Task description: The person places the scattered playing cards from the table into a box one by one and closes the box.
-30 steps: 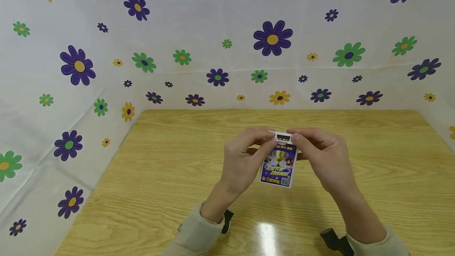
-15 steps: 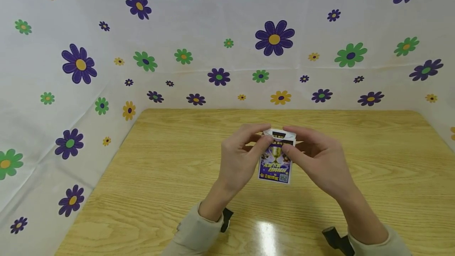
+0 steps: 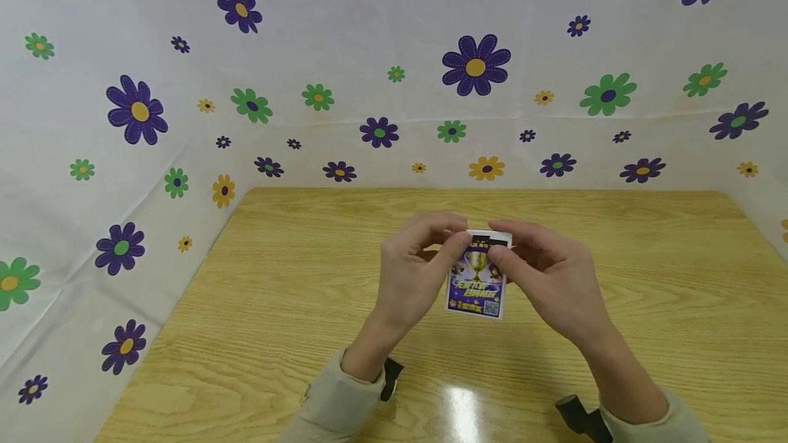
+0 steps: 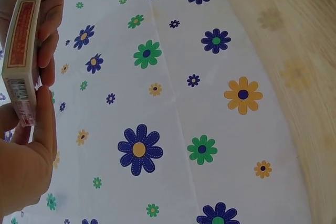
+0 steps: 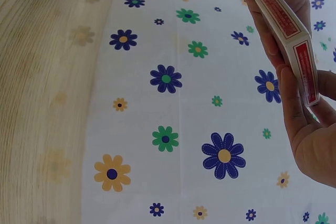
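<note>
— What do we see the hands doing?

— Both are on the small card box [image 3: 477, 279], held up above the middle of the wooden table [image 3: 295, 306]. From the head camera, our left hand [image 3: 414, 279] has its thumb on the box's upper left corner with the fingers curled behind it — a firm pinch, not a loose touch. Our right hand [image 3: 554, 277] does the same from the other side: thumb on the printed face near the top, fingers wrapped round the back. Neither hand is slack or flat.

— And where does the box sit between them?

— Upright, its purple face with the trophy picture turned towards us and its lower half hanging free below both thumbs. The top flap looks closed.

— Do the wrist cameras add anything?

— They show what the head view hides. The left wrist view catches the box [image 4: 20, 56] edge-on, with a red-printed narrow side and the fingers of both hands pressed on its broad faces. The right wrist view shows the box [image 5: 289, 40] from below, two red panels meeting at a corner, with the right thumb lying along one. Behind it in both, we see only the flowered cloth [image 5: 173, 103] and a strip of table.
</note>
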Demonstrator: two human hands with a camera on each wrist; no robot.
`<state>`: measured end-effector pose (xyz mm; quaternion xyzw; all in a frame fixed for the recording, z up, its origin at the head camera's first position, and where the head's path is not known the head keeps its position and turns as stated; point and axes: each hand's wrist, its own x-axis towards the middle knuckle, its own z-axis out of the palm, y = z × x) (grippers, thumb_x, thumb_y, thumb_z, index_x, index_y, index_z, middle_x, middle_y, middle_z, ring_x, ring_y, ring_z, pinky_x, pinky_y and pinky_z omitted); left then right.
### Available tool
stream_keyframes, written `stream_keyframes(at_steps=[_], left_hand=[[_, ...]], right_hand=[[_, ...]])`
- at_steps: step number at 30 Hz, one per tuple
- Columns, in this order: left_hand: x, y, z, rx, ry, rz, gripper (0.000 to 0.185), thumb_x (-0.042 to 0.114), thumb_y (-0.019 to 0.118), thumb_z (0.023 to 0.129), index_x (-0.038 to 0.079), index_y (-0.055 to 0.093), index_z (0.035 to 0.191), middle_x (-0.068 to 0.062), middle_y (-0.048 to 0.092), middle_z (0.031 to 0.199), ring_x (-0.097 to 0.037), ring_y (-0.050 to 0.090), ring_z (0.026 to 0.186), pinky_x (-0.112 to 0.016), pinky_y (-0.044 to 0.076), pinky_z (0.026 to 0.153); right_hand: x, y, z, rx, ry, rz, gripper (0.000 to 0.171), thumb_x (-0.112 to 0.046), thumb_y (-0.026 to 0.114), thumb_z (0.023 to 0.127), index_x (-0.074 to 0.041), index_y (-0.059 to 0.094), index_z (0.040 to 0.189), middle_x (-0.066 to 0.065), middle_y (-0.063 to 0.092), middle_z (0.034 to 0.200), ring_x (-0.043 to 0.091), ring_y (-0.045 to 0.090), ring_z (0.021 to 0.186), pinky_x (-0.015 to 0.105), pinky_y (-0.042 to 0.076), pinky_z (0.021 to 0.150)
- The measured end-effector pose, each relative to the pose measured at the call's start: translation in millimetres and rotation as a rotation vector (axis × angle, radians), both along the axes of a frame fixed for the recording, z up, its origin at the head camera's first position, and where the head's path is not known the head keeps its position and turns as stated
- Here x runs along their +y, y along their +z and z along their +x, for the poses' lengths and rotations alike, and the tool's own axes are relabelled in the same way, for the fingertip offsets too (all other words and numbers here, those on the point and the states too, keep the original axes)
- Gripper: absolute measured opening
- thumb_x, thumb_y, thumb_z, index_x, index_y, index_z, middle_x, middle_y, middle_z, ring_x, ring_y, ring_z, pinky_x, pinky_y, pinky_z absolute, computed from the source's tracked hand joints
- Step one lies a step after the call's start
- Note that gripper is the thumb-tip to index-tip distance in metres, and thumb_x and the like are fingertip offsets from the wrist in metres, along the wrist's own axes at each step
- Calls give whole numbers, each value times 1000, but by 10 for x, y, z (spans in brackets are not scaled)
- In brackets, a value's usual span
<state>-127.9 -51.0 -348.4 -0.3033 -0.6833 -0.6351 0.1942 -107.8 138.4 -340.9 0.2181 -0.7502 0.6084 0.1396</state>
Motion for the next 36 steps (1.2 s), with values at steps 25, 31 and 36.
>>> stream_keyframes(at_steps=[25, 31, 36], left_hand=[[-84, 83, -87, -305, 12, -114, 34, 4, 62, 97, 1, 60, 131, -15, 67, 118, -24, 68, 98, -29, 58, 79], [-122, -24, -300, -463, 15, -315, 47, 6, 63, 96, 9, 53, 142, -14, 67, 119, -24, 69, 100, -31, 59, 77], [-133, -229, -650, -595, 42, -320, 48, 2, 64, 95, 5, 53, 141, -19, 66, 118, -27, 69, 99, -34, 60, 78]], right_hand=[[-11, 27, -48, -169, -52, 144, 59, -11, 66, 96, -15, 44, 151, 20, 64, 121, 27, 70, 89, 25, 55, 66], [-7, -157, -307, -298, -30, 132, 63, -13, 66, 96, -13, 39, 152, 24, 61, 128, 32, 69, 98, 27, 59, 72], [-37, -329, -673, -412, 88, 145, 69, -6, 63, 95, -3, 29, 155, 29, 49, 141, 41, 63, 112, 34, 59, 79]])
